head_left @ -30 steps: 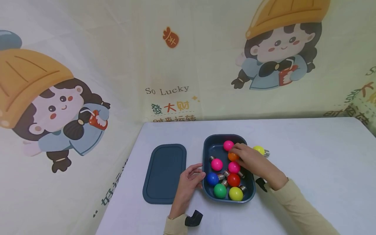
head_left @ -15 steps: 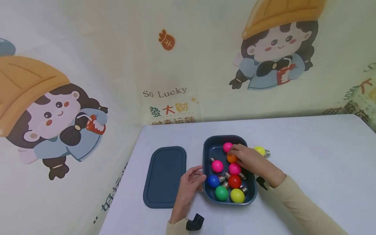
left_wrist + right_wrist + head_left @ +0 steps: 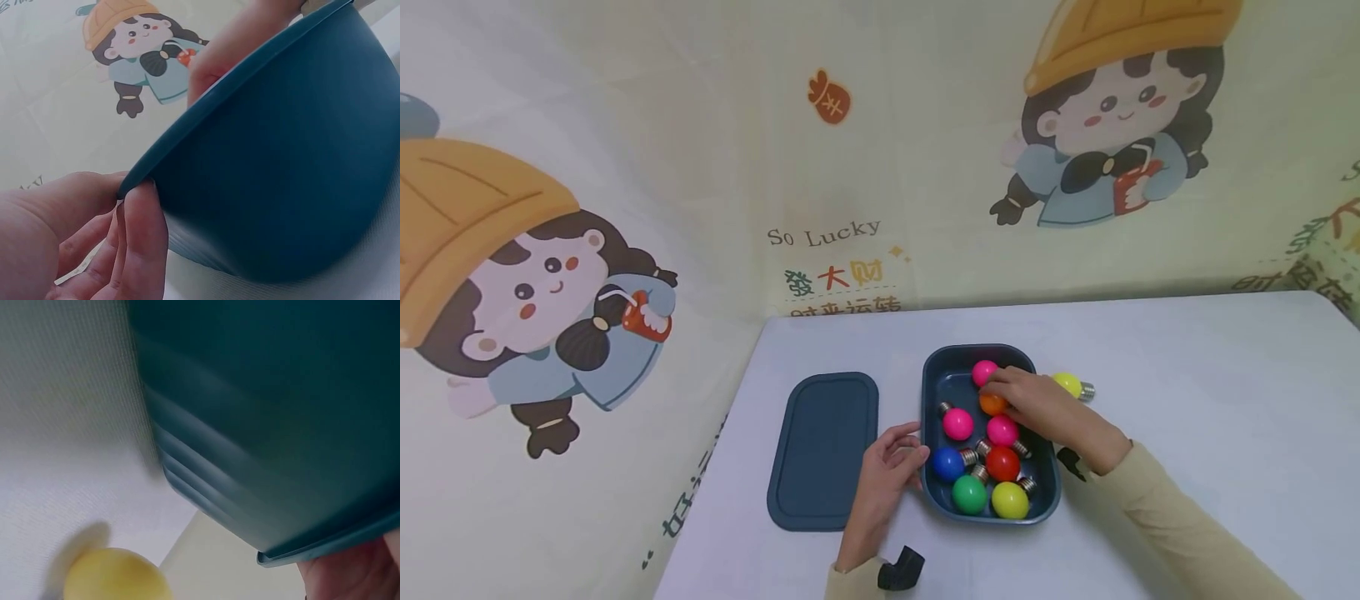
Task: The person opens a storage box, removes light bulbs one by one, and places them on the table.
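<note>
A dark blue box [image 3: 955, 388] on the table contains several coloured toy light bulbs. My left hand [image 3: 883, 475] pinches the box's left rim; the left wrist view shows thumb and finger at the edge of the box wall [image 3: 269, 156]. Reaching over the right rim, my right hand [image 3: 1048, 408] holds an orange bulb [image 3: 992, 404] inside the box, its base hidden by the fingers. Around it lie pink bulbs [image 3: 958, 424], a red bulb [image 3: 1003, 464], a blue bulb [image 3: 947, 464], a green bulb [image 3: 969, 495] and a yellow bulb [image 3: 1011, 501]. In the right wrist view the box wall hides most of that hand.
A flat dark blue lid [image 3: 823, 454] lies left of the box, beside my left hand. Another yellow bulb [image 3: 1067, 384] rests on the white table [image 3: 1195, 400], just outside the box's right side behind my right hand. A printed cloth [image 3: 947, 167] hangs behind the table.
Both hands keep their places on the box and the orange bulb. The whole head view has shifted slightly; the bulbs stay as they were.
</note>
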A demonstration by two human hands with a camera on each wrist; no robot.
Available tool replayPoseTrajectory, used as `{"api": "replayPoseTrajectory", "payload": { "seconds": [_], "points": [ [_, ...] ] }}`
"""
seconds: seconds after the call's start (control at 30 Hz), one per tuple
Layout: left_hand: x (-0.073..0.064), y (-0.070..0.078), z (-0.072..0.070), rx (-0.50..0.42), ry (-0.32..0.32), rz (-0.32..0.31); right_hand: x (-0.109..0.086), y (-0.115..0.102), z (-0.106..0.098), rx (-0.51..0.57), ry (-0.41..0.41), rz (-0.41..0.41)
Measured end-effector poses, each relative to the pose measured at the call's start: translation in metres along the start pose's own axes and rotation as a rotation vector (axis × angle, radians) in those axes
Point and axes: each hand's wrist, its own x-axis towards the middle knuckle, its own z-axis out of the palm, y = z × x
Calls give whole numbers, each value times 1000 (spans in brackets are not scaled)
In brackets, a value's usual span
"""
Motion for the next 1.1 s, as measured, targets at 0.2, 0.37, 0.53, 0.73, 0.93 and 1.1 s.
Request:
{"api": "replayPoseTrajectory", "payload": {
  "seconds": [0.2, 0.37, 0.53, 0.73, 0.93, 1.1],
  "points": [
    [-2, 1, 1, -17, -7, 4, 3, 1, 0, -17, -8, -19],
    [-2, 0, 1, -25, -4, -1, 4, 1, 1, -29, -20, -23],
    [-3, 2, 1, -22, -4, -1, 4, 1, 0, -15, -14, -25],
    [-4, 2, -1, -7, -2, -1, 2, 0, 1, 33, 3, -35],
    [-4, 2, -1, -12, 0, -5, -2, -5, -3, 60, 46, -62],
    [-4, 1, 0, -13, -4, 2, -9, -10, -11, 76, 70, -68]
  ]
}}
